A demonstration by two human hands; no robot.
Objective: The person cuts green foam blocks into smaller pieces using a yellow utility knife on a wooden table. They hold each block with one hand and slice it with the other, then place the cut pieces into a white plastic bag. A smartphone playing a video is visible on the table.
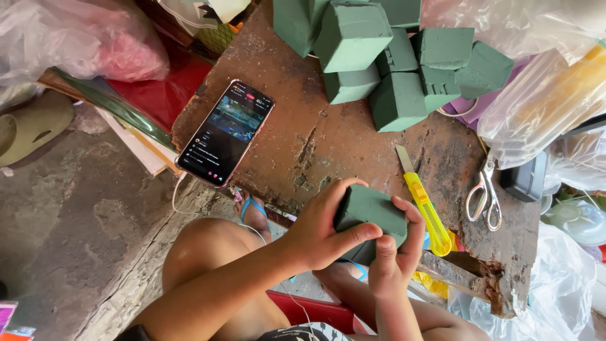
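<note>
Both my hands grip one dark green foam block (372, 211) at the near edge of a worn wooden board (315, 139). My left hand (319, 230) wraps the block's left side with the thumb along its front. My right hand (394, 256) clasps its right end from below. Just right of the block lies a yellow utility knife (424, 205) with its blade out, pointing away from me. A pile of several more green foam blocks (391, 60) sits at the far side of the board.
A phone (225, 132) with a lit screen lies on the board's left part. Scissors (485, 192) rest at the right by a black box (525, 178) and clear plastic bags (543, 101). Red sheets (161, 91) and a sandal (28, 126) lie left.
</note>
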